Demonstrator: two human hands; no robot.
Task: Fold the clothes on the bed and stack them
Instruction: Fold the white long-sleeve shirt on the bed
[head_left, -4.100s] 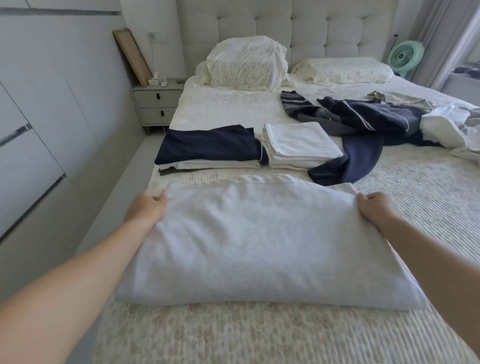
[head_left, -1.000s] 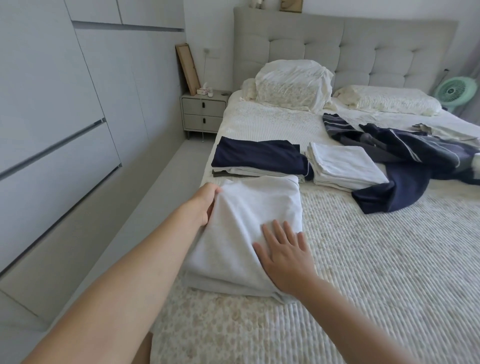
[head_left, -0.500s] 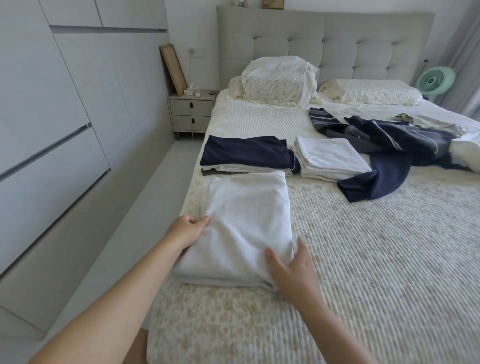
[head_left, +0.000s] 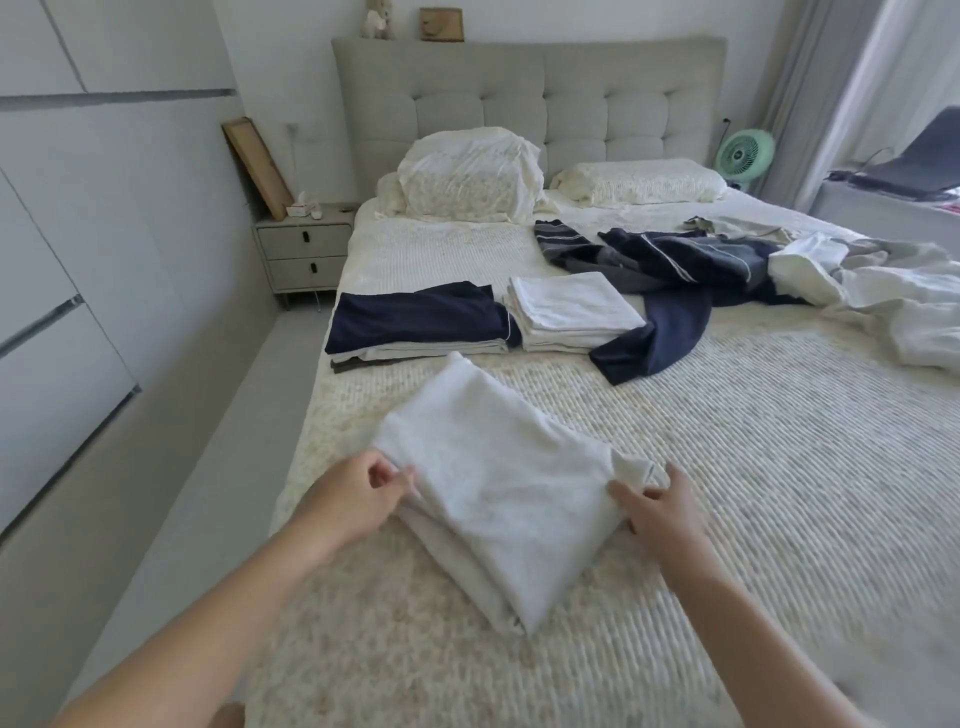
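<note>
2 pillows (head_left: 639, 182), green fan (head_left: 744, 154), nightstand (head_left: 304, 254), leaning wooden frame (head_left: 258, 166)

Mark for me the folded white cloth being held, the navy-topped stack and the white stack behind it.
folded white cloth (head_left: 498, 488): head view, middle of its top layer.
navy-topped stack (head_left: 415, 318): head view, centre of the navy top garment.
white stack (head_left: 569, 304): head view, centre of the top white piece.

A grey tufted headboard (head_left: 530, 104) stands against the pale back wall, with a small framed picture (head_left: 441, 24) on its top edge. A two-drawer nightstand (head_left: 304, 254) sits at the bed's far left corner, a wooden frame (head_left: 258, 166) leaning above it. White wardrobe doors (head_left: 78, 260) line the left wall. A green fan (head_left: 744, 154) stands by grey curtains (head_left: 810, 93), where daylight enters.
</note>
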